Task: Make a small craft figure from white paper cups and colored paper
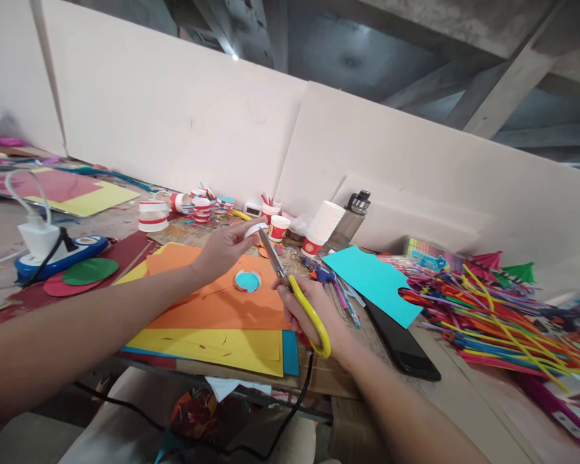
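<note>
My left hand [225,250] is held over the orange paper, pinching a white paper cup piece [256,228] between thumb and fingers. The yellow-handled scissors [310,310] are gripped in my right hand [326,316]. Their blades point up and away, with the tips at the cup piece; whether they are cutting into it I cannot tell. Below the blades, a short white cup ring with a light blue disc [248,281] inside lies on the orange paper [193,316]. Yellow sheets [207,351] show beneath the orange ones.
Behind stand a stack of paper cups [325,222], a single cup [279,228] and a grey bottle [352,216]. To the right are a glue gun [319,270], cyan card [372,277], a phone [406,341] and pipe cleaners [493,316]. A power strip [82,250] sits left.
</note>
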`<state>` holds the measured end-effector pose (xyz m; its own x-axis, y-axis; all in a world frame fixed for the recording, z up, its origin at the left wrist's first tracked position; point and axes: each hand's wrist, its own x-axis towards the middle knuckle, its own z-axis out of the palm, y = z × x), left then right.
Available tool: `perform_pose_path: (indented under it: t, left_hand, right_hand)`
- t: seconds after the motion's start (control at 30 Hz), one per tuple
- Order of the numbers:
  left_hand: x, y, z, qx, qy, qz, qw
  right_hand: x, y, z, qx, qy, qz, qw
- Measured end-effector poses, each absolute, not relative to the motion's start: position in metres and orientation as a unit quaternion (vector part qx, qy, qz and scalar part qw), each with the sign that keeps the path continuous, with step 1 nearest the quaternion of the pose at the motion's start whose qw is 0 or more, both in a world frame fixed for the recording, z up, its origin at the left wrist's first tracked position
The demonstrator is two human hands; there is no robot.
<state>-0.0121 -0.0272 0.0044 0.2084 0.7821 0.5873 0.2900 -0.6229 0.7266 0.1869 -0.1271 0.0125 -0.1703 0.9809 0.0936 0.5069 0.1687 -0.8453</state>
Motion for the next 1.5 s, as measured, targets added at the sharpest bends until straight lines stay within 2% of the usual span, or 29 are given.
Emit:
perform_pose_path:
  t: [0.37, 0.63, 1.07, 1.4, 1.5]
  left_hand:
    - [-0.009, -0.025, 0.001, 0.686, 0.268, 0.550, 0.394]
    - [-0.008, -0.023, -0.003, 0.629, 0.092, 0.580, 0.510]
    - [-0.011, -0.024, 0.004, 0.611, 0.061, 0.582, 0.534]
    - [-0.017, -0.018, 0.006, 0.673, 0.034, 0.593, 0.441]
    - [-0.018, -0.017, 0.006, 0.674, 0.051, 0.591, 0.441]
  right_hand:
    - [0.187, -0.129, 0.012, -0.530, -0.694, 0.359, 0.329]
    - [0.190, -0.130, 0.015, -0.501, -0.709, 0.392, 0.303]
    - [0.193, -0.130, 0.015, -0.468, -0.736, 0.383, 0.306]
    - [0.193, -0.132, 0.016, -0.463, -0.718, 0.426, 0.297]
    - [0.192, -0.132, 0.016, -0.463, -0.716, 0.428, 0.301]
